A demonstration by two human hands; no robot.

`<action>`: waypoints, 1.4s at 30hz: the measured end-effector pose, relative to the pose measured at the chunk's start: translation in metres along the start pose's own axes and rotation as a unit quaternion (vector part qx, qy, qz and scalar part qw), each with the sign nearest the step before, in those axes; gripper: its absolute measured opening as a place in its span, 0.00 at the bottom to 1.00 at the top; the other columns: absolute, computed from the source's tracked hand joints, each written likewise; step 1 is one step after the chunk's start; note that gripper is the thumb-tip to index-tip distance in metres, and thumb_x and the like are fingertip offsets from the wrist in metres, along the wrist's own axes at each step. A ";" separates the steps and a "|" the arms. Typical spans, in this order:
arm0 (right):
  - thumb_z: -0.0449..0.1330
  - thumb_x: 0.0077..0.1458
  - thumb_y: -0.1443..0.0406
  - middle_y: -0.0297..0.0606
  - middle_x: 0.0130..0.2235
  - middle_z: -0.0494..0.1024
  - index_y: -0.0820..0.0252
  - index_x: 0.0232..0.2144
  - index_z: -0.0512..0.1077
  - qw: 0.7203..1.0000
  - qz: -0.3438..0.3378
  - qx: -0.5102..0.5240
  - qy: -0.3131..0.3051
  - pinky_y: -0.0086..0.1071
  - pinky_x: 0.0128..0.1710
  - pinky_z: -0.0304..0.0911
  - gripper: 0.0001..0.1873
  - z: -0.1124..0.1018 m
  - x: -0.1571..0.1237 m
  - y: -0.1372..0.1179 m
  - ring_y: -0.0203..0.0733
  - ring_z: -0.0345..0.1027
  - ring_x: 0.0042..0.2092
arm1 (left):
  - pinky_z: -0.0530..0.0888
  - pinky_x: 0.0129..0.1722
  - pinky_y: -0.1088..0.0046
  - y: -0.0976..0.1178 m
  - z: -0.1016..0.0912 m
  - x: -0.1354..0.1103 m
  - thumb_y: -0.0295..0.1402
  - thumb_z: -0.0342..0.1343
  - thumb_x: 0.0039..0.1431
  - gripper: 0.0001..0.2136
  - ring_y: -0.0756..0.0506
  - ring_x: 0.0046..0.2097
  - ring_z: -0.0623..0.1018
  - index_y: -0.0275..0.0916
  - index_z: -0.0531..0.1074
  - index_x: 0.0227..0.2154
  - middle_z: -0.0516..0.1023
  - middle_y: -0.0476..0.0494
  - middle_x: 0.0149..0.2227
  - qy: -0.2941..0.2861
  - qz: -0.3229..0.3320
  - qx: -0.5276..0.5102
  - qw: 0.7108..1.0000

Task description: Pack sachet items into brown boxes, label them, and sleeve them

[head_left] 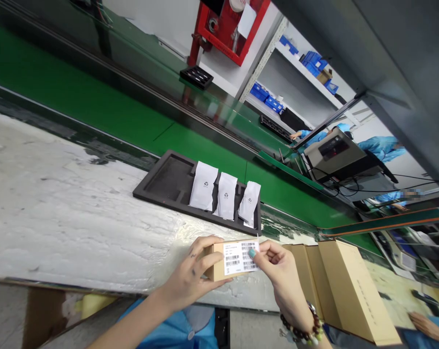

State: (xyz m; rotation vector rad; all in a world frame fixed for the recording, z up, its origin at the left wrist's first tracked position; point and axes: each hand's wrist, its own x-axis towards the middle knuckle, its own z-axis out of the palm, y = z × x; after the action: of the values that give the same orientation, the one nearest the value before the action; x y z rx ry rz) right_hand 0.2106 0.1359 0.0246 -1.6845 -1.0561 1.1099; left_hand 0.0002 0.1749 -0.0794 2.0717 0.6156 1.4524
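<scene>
My left hand [193, 266] is wrapped round the left end of a small brown cardboard box [216, 272], held over the front edge of the workbench. A white barcode label [233, 257] lies across the side of the box that faces me. My right hand [275, 264] pinches the label's right end, thumb on its printed face and fingers curled behind. That end of the box is hidden by the hand. Beyond the box, a black foam tray [161, 182] holds three white paper packets, the left [203, 186], the middle [225, 196] and the right one [249, 201].
Larger cardboard boxes [350, 286] stand on the bench to my right. A green conveyor belt [132, 126] runs behind the worn white workbench [77, 203]. Another person's hand [428, 327] is at the lower right, and people in blue work farther back.
</scene>
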 end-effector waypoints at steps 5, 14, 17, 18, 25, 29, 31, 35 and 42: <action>0.74 0.47 0.55 0.33 0.24 0.74 0.60 0.26 0.76 1.000 -0.005 -0.002 -0.001 0.24 0.27 0.56 0.16 -0.001 -0.001 0.000 0.31 0.59 0.26 | 0.77 0.52 0.63 0.001 -0.001 0.001 0.29 0.64 0.60 0.19 0.40 0.58 0.70 0.39 0.62 0.50 0.66 0.35 0.54 -0.001 0.005 0.000 1.000; 0.74 0.48 0.55 0.35 0.25 0.76 0.61 0.26 0.77 1.000 -0.006 -0.001 -0.006 0.25 0.28 0.58 0.16 0.002 -0.001 -0.003 0.32 0.61 0.27 | 0.77 0.53 0.60 -0.002 0.001 -0.001 0.28 0.64 0.60 0.20 0.39 0.59 0.68 0.39 0.63 0.51 0.64 0.35 0.55 -0.010 0.000 0.000 1.000; 0.74 0.48 0.56 0.35 0.26 0.76 0.60 0.27 0.77 1.000 -0.007 -0.001 -0.007 0.25 0.28 0.58 0.15 0.001 -0.001 -0.003 0.32 0.61 0.27 | 0.77 0.54 0.59 -0.002 0.001 -0.002 0.27 0.64 0.60 0.20 0.38 0.60 0.67 0.40 0.63 0.51 0.63 0.36 0.56 -0.014 0.003 0.003 1.000; 0.74 0.48 0.56 0.34 0.25 0.75 0.60 0.26 0.77 1.000 -0.007 -0.001 -0.006 0.25 0.28 0.57 0.15 0.001 -0.001 -0.003 0.32 0.60 0.27 | 0.77 0.54 0.58 -0.002 0.001 -0.002 0.27 0.64 0.60 0.20 0.38 0.60 0.67 0.40 0.63 0.52 0.63 0.36 0.56 -0.014 0.004 0.002 1.000; 0.74 0.47 0.56 0.33 0.24 0.73 0.60 0.26 0.76 1.000 -0.004 -0.007 0.000 0.25 0.27 0.55 0.15 0.001 -0.002 -0.002 0.31 0.57 0.26 | 0.77 0.54 0.57 -0.002 0.000 -0.003 0.27 0.64 0.60 0.20 0.39 0.59 0.67 0.42 0.67 0.54 0.63 0.37 0.56 -0.012 0.002 -0.003 1.000; 0.75 0.46 0.56 0.33 0.24 0.73 0.60 0.25 0.76 1.000 -0.005 -0.008 0.004 0.25 0.26 0.56 0.16 0.001 -0.001 -0.003 0.31 0.58 0.26 | 0.79 0.52 0.60 -0.002 -0.001 -0.002 0.27 0.64 0.60 0.21 0.39 0.59 0.68 0.43 0.69 0.54 0.62 0.38 0.57 -0.011 0.007 -0.009 1.000; 0.75 0.46 0.55 0.33 0.24 0.74 0.60 0.26 0.76 1.000 -0.004 -0.005 -0.002 0.25 0.27 0.58 0.17 0.000 0.000 -0.004 0.32 0.59 0.26 | 0.80 0.51 0.61 -0.001 -0.003 -0.002 0.26 0.64 0.60 0.21 0.40 0.58 0.69 0.45 0.70 0.54 0.62 0.38 0.57 -0.018 0.002 -0.018 1.000; 0.78 0.41 0.55 0.35 0.25 0.77 0.61 0.26 0.77 1.000 0.018 0.007 -0.024 0.26 0.27 0.62 0.19 -0.001 0.002 -0.009 0.33 0.64 0.26 | 0.80 0.53 0.59 0.000 -0.007 -0.003 0.29 0.63 0.62 0.19 0.41 0.56 0.72 0.48 0.70 0.54 0.62 0.40 0.56 -0.060 -0.041 -0.027 0.997; 0.79 0.36 0.52 0.33 0.23 0.73 0.61 0.23 0.74 0.999 0.034 -0.004 -0.016 0.27 0.26 0.60 0.23 -0.025 0.013 -0.011 0.34 0.62 0.25 | 0.81 0.53 0.62 -0.002 -0.009 -0.003 0.29 0.60 0.65 0.18 0.43 0.56 0.73 0.50 0.68 0.56 0.60 0.41 0.57 -0.062 -0.038 -0.048 0.996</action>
State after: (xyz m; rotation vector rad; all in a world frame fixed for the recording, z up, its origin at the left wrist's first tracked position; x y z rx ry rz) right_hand 0.2355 0.1465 0.0381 -1.7253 -1.0302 1.1807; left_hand -0.0093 0.1765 -0.0802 2.0242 0.5574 1.2765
